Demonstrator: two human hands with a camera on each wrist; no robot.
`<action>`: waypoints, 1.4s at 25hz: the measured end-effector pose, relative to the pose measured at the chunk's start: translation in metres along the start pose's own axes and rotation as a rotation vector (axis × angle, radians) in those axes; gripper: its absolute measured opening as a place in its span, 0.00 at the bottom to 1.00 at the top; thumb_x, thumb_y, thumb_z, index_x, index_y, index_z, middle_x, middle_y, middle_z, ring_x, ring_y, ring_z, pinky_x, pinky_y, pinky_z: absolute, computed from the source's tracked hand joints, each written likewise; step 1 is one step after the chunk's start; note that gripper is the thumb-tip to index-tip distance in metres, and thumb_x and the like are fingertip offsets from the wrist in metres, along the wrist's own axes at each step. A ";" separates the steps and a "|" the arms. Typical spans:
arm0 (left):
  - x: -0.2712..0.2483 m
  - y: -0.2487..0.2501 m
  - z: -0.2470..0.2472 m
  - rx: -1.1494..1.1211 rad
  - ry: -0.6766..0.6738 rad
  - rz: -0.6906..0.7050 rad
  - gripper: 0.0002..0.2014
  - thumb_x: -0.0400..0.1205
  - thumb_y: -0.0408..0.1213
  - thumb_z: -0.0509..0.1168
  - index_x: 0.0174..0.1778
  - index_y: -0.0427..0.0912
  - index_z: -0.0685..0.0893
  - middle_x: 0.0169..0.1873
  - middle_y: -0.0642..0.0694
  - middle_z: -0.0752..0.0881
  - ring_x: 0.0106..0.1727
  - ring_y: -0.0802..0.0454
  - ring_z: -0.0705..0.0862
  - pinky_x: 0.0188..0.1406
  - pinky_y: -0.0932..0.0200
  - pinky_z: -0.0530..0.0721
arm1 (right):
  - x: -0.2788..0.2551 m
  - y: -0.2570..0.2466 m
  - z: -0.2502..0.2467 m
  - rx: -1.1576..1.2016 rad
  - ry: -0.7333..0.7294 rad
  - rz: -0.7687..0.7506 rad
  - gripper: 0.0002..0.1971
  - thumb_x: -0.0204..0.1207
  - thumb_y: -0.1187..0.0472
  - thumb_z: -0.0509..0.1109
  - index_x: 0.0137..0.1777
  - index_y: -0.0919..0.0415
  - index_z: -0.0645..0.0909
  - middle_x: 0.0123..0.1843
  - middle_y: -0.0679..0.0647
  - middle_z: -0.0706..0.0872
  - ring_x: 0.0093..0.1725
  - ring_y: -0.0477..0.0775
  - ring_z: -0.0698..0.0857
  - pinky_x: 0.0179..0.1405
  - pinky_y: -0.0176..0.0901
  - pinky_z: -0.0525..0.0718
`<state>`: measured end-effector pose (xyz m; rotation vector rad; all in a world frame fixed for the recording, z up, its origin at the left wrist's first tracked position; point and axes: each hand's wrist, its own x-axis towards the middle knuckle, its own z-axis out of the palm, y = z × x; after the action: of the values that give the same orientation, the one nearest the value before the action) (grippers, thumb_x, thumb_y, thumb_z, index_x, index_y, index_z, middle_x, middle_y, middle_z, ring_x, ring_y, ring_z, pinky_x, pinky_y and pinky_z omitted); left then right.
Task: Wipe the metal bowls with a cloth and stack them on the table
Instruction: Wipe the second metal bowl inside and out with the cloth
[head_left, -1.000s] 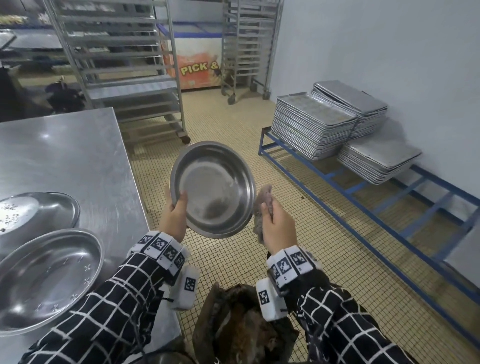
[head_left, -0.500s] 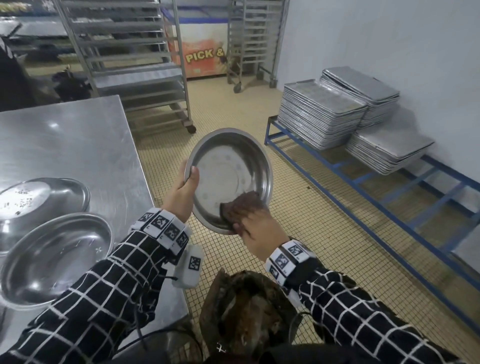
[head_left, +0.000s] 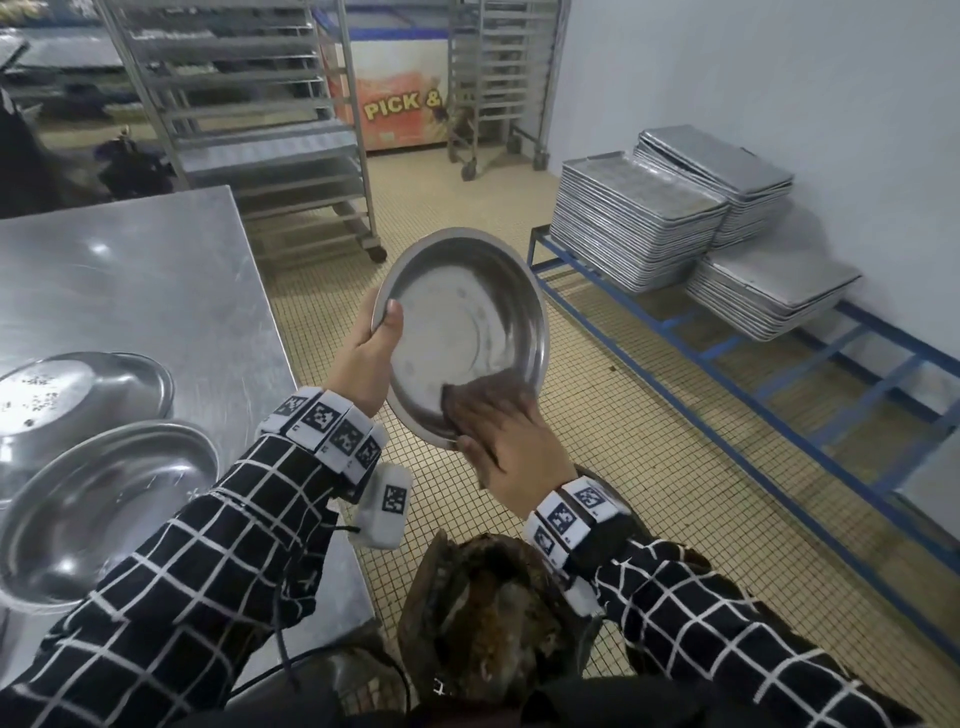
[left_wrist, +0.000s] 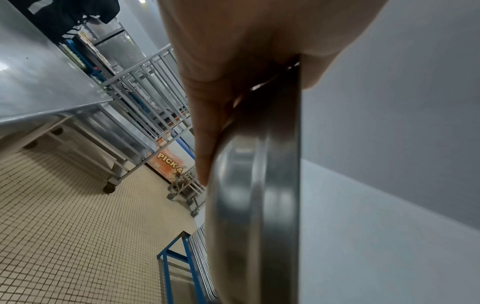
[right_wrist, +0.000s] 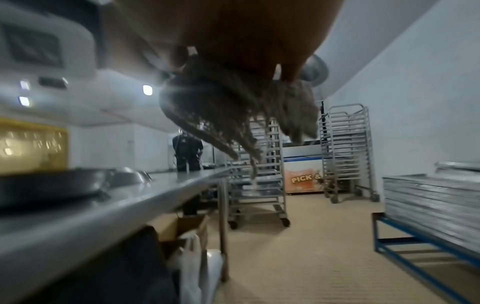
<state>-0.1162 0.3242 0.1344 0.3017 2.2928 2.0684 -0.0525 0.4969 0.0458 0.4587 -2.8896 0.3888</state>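
I hold a round metal bowl (head_left: 462, 322) over the floor, tilted so its inside faces me. My left hand (head_left: 363, 358) grips its left rim, thumb inside, and the left wrist view shows that rim (left_wrist: 272, 185) edge-on between thumb and fingers. My right hand (head_left: 498, 436) holds a brown cloth (head_left: 467, 392) against the lower inside of the bowl. In the right wrist view the cloth (right_wrist: 233, 107) hangs bunched under my fingers. Two more metal bowls, a far one (head_left: 78, 395) and a near one (head_left: 104, 499), sit on the steel table (head_left: 156, 270) at my left.
Stacks of baking trays (head_left: 639, 223) rest on a low blue frame (head_left: 727, 415) along the right wall. Wheeled tray racks (head_left: 249, 119) and a chest freezer (head_left: 400, 109) stand at the back. A dark rusty container (head_left: 493, 613) sits below my arms. A person (right_wrist: 187, 152) stands far off.
My right hand brought the cloth from beside the bowl's right rim into the bowl and now covers it at the lower inside. The bowl stays in my left hand.
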 end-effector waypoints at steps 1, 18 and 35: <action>-0.001 0.001 -0.001 0.013 -0.030 -0.003 0.15 0.89 0.46 0.49 0.70 0.52 0.71 0.56 0.57 0.82 0.56 0.63 0.81 0.54 0.68 0.80 | -0.004 0.011 -0.002 -0.096 -0.060 0.052 0.32 0.82 0.37 0.35 0.82 0.48 0.59 0.82 0.46 0.65 0.84 0.50 0.53 0.80 0.65 0.52; -0.016 -0.033 -0.004 -0.198 -0.092 -0.213 0.36 0.74 0.44 0.70 0.76 0.55 0.60 0.54 0.42 0.84 0.44 0.43 0.90 0.43 0.47 0.88 | 0.015 0.042 -0.051 0.684 0.309 0.806 0.02 0.82 0.65 0.62 0.52 0.60 0.73 0.40 0.47 0.79 0.36 0.40 0.78 0.31 0.30 0.74; -0.022 -0.047 0.004 -0.175 0.185 -0.198 0.32 0.84 0.60 0.51 0.80 0.45 0.63 0.69 0.49 0.76 0.69 0.50 0.76 0.73 0.53 0.69 | 0.015 -0.034 -0.035 0.684 0.270 0.499 0.17 0.85 0.53 0.55 0.71 0.52 0.74 0.61 0.48 0.77 0.54 0.42 0.80 0.46 0.29 0.82</action>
<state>-0.0999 0.3204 0.0856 -0.1238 2.1107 2.2543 -0.0501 0.4713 0.0905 -0.2362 -2.5027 1.4062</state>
